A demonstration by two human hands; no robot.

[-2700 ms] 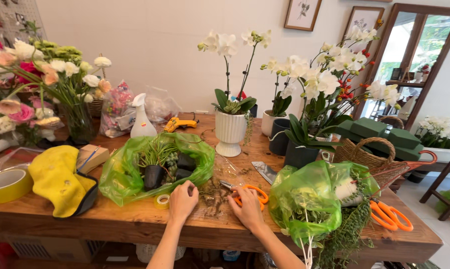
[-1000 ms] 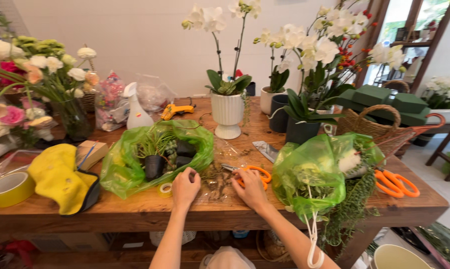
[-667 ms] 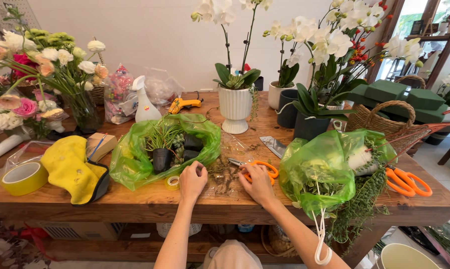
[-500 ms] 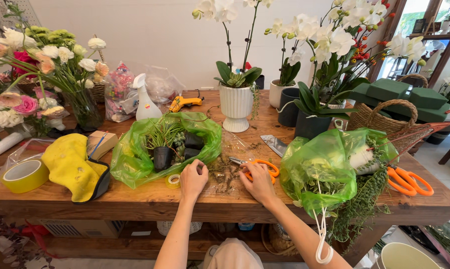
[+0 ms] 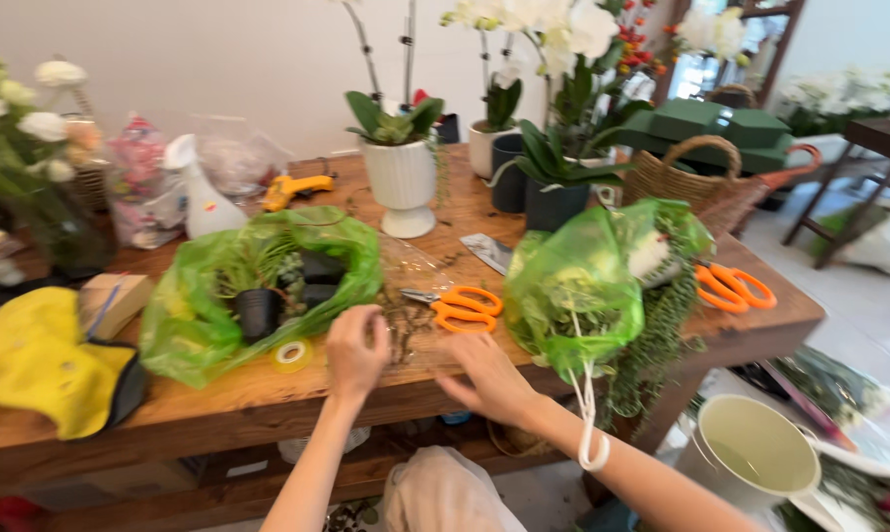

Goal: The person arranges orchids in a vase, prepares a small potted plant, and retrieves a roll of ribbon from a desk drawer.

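Observation:
My left hand [image 5: 356, 350] rests on the wooden table [image 5: 268, 399] with its fingers curled at the edge of a small pile of plant scraps [image 5: 403, 325] on clear plastic. My right hand [image 5: 489, 379] lies on the other side of that pile, palm down with the fingers spread. Orange scissors [image 5: 460, 305] lie just beyond the pile. A green plastic bag [image 5: 194, 325] holding small dark pots of plants sits left of my left hand. A small tape roll [image 5: 289, 355] lies beside it.
A second green bag [image 5: 573, 286] with trailing greenery hangs over the front edge at right. Behind stand a white orchid pot [image 5: 403, 182], dark pots, a wicker basket [image 5: 682, 172] and more orange scissors [image 5: 736, 286]. A yellow cloth [image 5: 41, 360] lies left, and a pale bucket [image 5: 751, 453] stands on the floor.
Both hands stay around the scrap pile, barely shifted. The view has swung and blurred, bringing the bucket on the floor into sight at lower right.

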